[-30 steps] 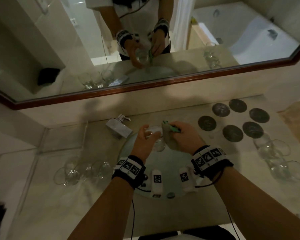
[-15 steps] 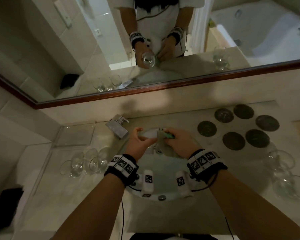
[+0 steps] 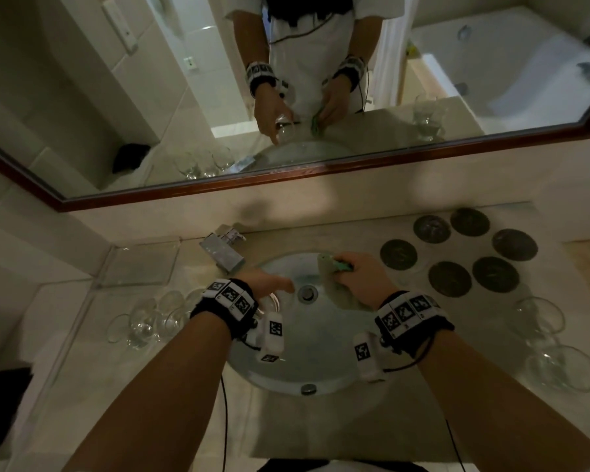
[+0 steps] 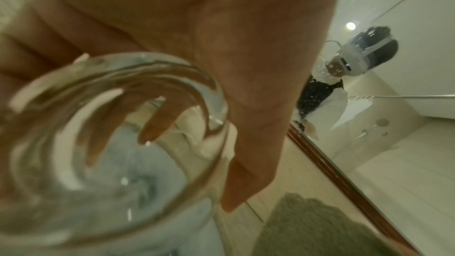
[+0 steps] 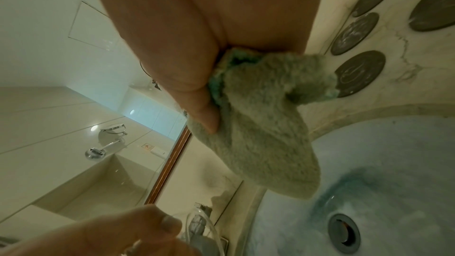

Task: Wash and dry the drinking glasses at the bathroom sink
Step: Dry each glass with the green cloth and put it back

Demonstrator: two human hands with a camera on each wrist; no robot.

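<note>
My left hand (image 3: 269,287) grips a clear drinking glass (image 4: 108,151) over the left side of the round sink (image 3: 321,366); in the left wrist view the fingers curl round it and its base faces the camera. In the head view the hand hides most of the glass (image 3: 269,303). My right hand (image 3: 358,274) pinches a pale green cloth (image 3: 334,284) over the basin's right side, apart from the glass. The right wrist view shows the thumb pressed on the hanging cloth (image 5: 261,133), above the drain (image 5: 344,231).
The chrome tap (image 3: 223,252) stands behind the sink at left. Several clear glasses (image 3: 150,318) crowd the counter to the left, and more glasses (image 3: 545,338) stand at the right edge. Several dark round coasters (image 3: 457,257) lie at back right. A mirror (image 3: 286,97) spans the wall.
The hands have parted: the cloth has come away from the glass. My left hand has carried the glass left and lower over the basin, and the right has kept the cloth at the right.
</note>
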